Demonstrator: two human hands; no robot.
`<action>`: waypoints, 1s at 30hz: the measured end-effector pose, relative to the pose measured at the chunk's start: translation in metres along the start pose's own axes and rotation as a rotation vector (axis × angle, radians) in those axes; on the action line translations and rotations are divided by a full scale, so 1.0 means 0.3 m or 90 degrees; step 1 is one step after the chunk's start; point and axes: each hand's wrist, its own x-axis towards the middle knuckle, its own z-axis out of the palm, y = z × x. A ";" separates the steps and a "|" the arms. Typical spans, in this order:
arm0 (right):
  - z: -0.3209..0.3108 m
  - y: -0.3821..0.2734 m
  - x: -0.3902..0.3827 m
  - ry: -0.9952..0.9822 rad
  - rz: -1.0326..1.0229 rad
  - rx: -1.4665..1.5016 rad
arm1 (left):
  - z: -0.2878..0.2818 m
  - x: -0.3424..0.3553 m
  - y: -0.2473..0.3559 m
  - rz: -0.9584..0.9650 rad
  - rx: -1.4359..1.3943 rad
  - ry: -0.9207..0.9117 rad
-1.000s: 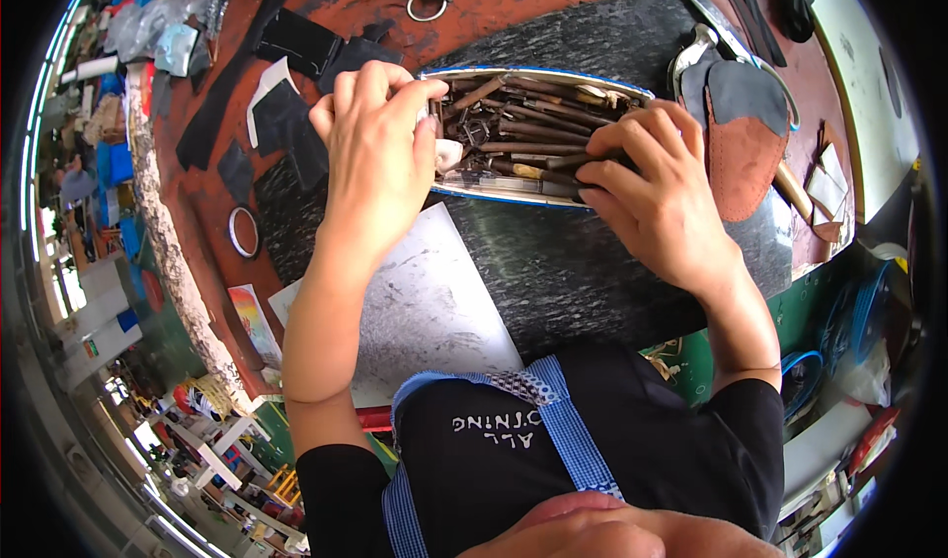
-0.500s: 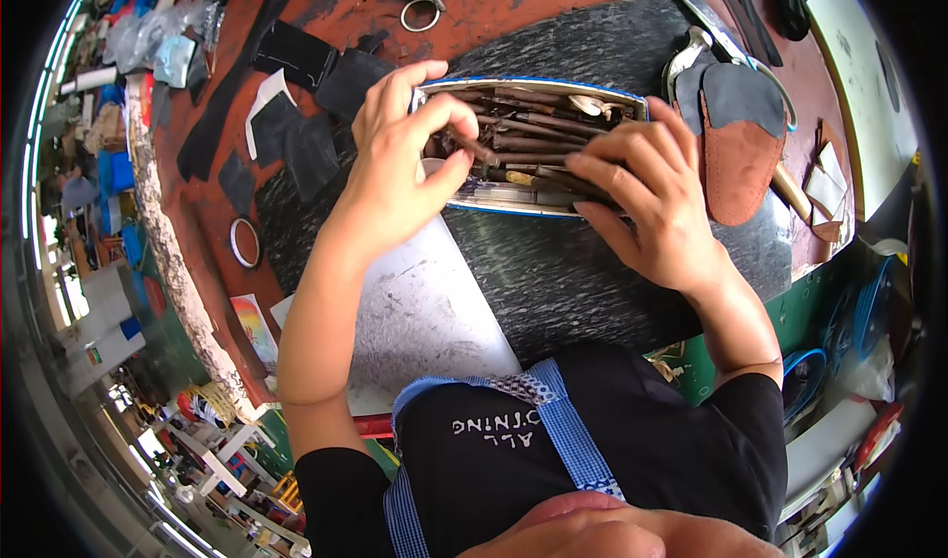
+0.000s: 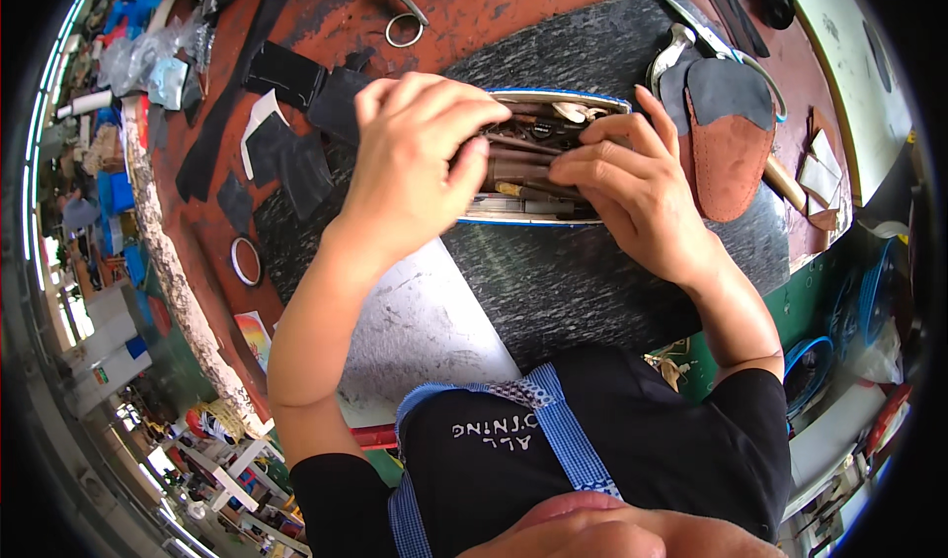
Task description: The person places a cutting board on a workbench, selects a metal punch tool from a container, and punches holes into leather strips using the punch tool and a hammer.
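A narrow open box with a blue rim [image 3: 583, 95] lies across the black slab, filled with slim brown rod-like tools [image 3: 515, 145]. My left hand [image 3: 410, 163] covers its left end, fingers and thumb curled in among the rods; what its fingertips pinch is hidden. Over the right end, my right hand [image 3: 642, 183] has its fingers bent round the right ends of several rods. Between the hands the rods are partly smeared by motion. A yellowish piece [image 3: 510, 190] lies by the near wall, and a pale item [image 3: 573, 112] by the far one.
Right of the box lie a brown and black leather piece [image 3: 731, 153], scissors [image 3: 696, 20] and a wooden handle [image 3: 785, 183]. Black scraps [image 3: 296, 168] and a ring [image 3: 246, 262] are at left. A pale sheet [image 3: 420, 311] rests in front on the black slab [image 3: 553, 281].
My left hand has moved right, further over the box, and the rod seen in its pinch is now hidden. My right hand has shifted slightly left. The view has shifted a little.
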 end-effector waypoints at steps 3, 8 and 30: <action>-0.003 0.002 0.001 -0.008 -0.021 0.019 | 0.003 0.013 0.032 0.042 0.025 -0.066; -0.025 0.026 0.000 0.050 0.035 0.020 | -0.011 -0.008 0.048 0.006 0.030 -0.099; -0.070 0.043 0.118 -0.085 -0.034 -0.241 | 0.042 -0.091 0.086 -0.026 -0.045 -0.067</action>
